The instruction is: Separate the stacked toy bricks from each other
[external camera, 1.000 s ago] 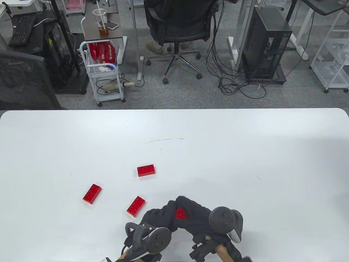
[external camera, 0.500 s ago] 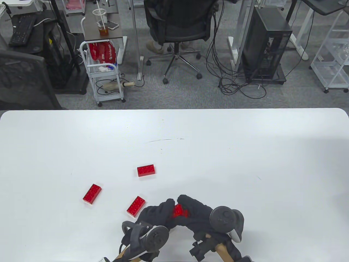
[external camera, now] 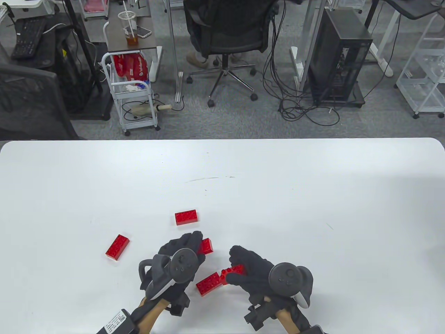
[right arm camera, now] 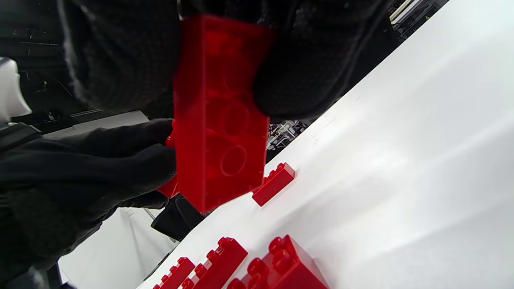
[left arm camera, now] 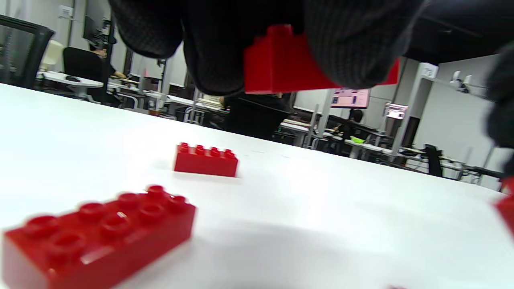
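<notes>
My left hand (external camera: 194, 245) pinches one red brick (external camera: 207, 246) just above the table; in the left wrist view that brick (left arm camera: 277, 68) sits between my gloved fingers (left arm camera: 353, 48). My right hand (external camera: 232, 266) grips another red brick (external camera: 234, 270); the right wrist view shows its hollow underside (right arm camera: 221, 112). The two hands are apart. A loose red brick (external camera: 208, 283) lies on the table between them. Two more single bricks lie further off, one at the far middle (external camera: 186, 217) and one at the left (external camera: 117, 247).
The white table (external camera: 313, 195) stretches wide to the right and back. The near edge is just behind my wrists. Chairs, carts and a computer tower stand on the floor beyond the far edge.
The hands were together on one red stack; now they have pulled apart, each holding a brick. The left hand moved left and away. A brick now lies between the hands.
</notes>
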Demonstrator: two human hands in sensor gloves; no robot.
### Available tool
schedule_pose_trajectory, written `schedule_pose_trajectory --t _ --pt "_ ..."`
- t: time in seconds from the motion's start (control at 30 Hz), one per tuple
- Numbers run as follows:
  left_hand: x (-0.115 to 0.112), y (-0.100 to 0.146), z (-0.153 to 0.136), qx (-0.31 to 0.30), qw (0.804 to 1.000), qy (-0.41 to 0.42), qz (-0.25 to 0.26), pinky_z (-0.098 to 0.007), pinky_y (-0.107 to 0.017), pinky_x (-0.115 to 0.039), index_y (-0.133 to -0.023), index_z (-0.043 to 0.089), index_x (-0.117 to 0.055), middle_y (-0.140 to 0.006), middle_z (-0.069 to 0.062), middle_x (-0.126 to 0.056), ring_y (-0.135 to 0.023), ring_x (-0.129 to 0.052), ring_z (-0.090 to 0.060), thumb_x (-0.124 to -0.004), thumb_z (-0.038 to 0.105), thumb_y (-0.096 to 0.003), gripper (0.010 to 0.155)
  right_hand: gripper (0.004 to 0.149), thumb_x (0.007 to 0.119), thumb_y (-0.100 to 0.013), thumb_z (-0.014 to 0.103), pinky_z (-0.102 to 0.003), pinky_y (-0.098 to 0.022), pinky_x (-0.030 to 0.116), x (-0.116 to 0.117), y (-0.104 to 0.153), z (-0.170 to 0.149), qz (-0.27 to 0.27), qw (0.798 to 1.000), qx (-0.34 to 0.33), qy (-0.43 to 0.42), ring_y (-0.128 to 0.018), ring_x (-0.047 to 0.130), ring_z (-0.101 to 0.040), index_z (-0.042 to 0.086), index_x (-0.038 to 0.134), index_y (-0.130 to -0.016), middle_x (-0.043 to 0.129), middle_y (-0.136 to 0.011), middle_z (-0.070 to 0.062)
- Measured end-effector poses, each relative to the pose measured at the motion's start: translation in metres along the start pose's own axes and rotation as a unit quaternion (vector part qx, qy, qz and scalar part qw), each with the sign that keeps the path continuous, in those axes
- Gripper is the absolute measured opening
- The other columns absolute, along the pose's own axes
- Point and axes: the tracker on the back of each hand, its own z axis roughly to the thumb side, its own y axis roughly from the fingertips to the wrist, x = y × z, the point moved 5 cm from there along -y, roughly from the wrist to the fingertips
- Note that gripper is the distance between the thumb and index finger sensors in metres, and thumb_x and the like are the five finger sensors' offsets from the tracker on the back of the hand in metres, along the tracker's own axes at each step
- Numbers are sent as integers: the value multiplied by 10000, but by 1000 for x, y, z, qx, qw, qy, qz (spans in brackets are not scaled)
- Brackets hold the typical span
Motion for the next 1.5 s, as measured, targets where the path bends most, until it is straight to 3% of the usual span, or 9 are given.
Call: schedule_pose_trajectory --t 0.33,0.77,0.97,1.23,1.5 --pt "14 -60 -53 115 992 -44 -40 -472 -739 -730 -1105 262 -662 -1091 -39 -813 -924 -911 -280 -817 418 -466 676 731 873 -374 448 -357 -484 973 -4 0 0 -8 1000 -5 -2 -746 1023 -267 145 686 -1012 847 -930 -127" --pt "-13 -114 -116 240 967 -46 -76 -457 -720 -751 -1069 267 -716 -1031 -6 -872 -864 -951 -245 -844 480 -440 676 734 870 -375 452 -356 -483 973 -10 -1 -2 -19 1000 -4 -4 -744 1022 -267 143 685 -1014 846 -931 -128" --pt "-32 -128 -136 280 952 -71 -100 -423 -722 -764 -1059 267 -731 -1013 -6 -887 -840 -966 -240 -851 488 -433 674 735 870 -375 452 -356 -483 973 -14 -2 -5 -23 1000 0 -10 -744 1022 -268 141 684 -1014 846 -931 -131" --pt "-52 -134 -144 287 941 -125 -126 -401 -711 -789 -1036 273 -756 -978 -1 -920 -815 -996 -221 -856 499 -420 664 733 869 -376 452 -357 -484 971 -18 -3 -7 -28 1000 3 -14 -742 1023 -269 141 685 -1013 844 -932 -133" --pt "-55 -136 -140 293 931 -161 -148 -410 -717 -773 -1032 256 -762 -983 -8 -913 -819 -985 -228 -860 515 -417 674 734 869 -375 453 -357 -482 972 -18 -3 -8 -28 1000 5 -14 -740 1023 -271 139 686 -1013 845 -930 -134"
